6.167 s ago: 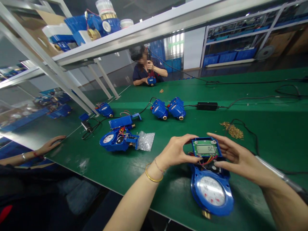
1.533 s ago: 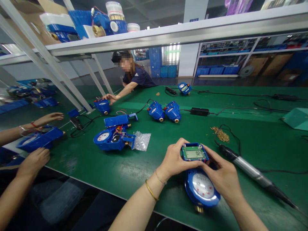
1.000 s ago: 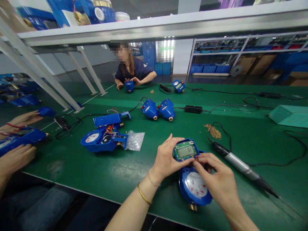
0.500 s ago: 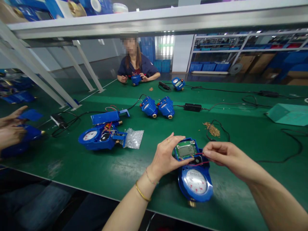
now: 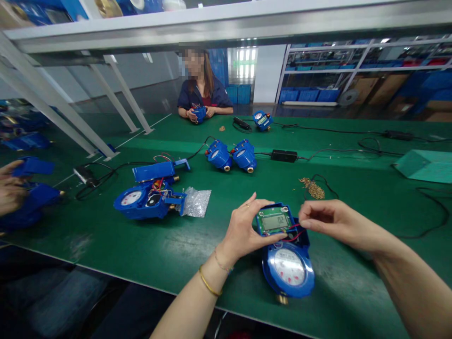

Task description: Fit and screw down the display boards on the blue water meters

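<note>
A blue water meter (image 5: 306, 278) lies on the green table before me, its round dial facing up and a brass end toward me. My left hand (image 5: 240, 228) grips its open upper housing from the left, thumb across the front edge. A green circuit board with a small display (image 5: 274, 222) sits in that housing. At the housing's right side, my right hand (image 5: 328, 220) pinches red wire (image 5: 295, 236) between thumb and forefinger. The wire runs down past a black part, and its end in the fingers is hidden.
To the left lie an opened blue meter (image 5: 141, 209) and a bubble-wrap bag (image 5: 198, 203). Two meters (image 5: 243, 155) stand farther back, near a black adapter (image 5: 284, 156). Small brass screws (image 5: 315, 189) are heaped beyond my right hand. A co-worker (image 5: 206, 94) sits opposite; another person's hand (image 5: 10, 193) works at left.
My right hand has shifted slightly up, and the red wire now bends upward at the housing. My left hand keeps its grip. The co-worker opposite has drawn a meter closer.
</note>
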Action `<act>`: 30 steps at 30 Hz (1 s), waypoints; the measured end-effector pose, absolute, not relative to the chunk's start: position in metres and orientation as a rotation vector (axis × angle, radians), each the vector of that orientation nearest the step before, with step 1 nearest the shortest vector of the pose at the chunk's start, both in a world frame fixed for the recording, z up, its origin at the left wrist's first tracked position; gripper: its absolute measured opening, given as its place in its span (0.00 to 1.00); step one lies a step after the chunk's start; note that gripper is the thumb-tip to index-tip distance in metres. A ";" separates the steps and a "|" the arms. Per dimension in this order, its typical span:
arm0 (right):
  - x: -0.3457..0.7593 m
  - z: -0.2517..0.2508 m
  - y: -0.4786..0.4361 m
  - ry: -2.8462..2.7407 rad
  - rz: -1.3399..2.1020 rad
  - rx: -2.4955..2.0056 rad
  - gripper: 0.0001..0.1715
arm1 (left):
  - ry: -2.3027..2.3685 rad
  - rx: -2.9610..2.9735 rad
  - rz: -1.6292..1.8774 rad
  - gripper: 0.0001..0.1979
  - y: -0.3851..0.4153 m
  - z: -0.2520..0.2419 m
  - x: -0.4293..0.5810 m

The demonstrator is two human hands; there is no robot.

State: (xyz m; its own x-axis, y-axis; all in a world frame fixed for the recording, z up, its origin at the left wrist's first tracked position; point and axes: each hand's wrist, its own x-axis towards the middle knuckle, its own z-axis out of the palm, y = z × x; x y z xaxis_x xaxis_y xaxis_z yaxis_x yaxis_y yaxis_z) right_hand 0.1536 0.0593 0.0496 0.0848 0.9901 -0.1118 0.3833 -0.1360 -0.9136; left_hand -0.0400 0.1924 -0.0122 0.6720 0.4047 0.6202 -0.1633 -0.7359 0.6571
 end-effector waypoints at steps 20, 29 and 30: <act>0.156 0.026 0.071 -1.219 1.052 -1.552 0.16 | 0.401 1.787 0.827 0.27 0.189 -0.020 -0.032; 0.120 0.009 0.064 -0.458 1.212 -1.402 0.23 | 0.386 1.691 0.762 0.26 0.195 -0.025 -0.029; 0.117 0.007 0.062 -0.423 1.180 -1.381 0.24 | 0.382 1.685 0.758 0.26 0.195 -0.025 -0.029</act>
